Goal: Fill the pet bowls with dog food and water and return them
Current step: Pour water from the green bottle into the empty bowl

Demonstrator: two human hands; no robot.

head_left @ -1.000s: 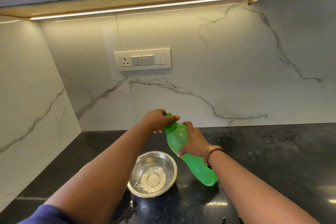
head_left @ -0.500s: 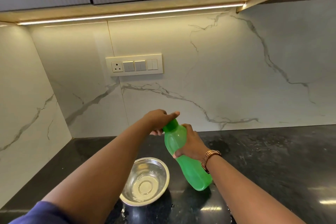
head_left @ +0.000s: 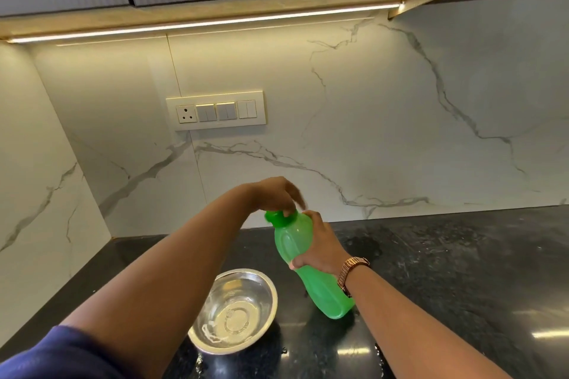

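Green bottle (head_left: 311,268) within right fingers (head_left: 297,264)

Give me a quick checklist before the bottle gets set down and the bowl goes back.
1. Cap on the green bottle: the left hand has its fingers on the green cap; whether it is fully closed, cannot tell.
2. Bottle secured: the right hand grips its middle, base on the black counter, tilted. Ok.
3. Water in the steel bowl: clear water visible inside. Ok.
4. Bowl stable: sits flat on the counter, left of the bottle, apart from it. Ok.
5. Dry counter: droplets show near the bowl and bottle. Not ok.
6. Dog food bowl: not in view, cannot tell.
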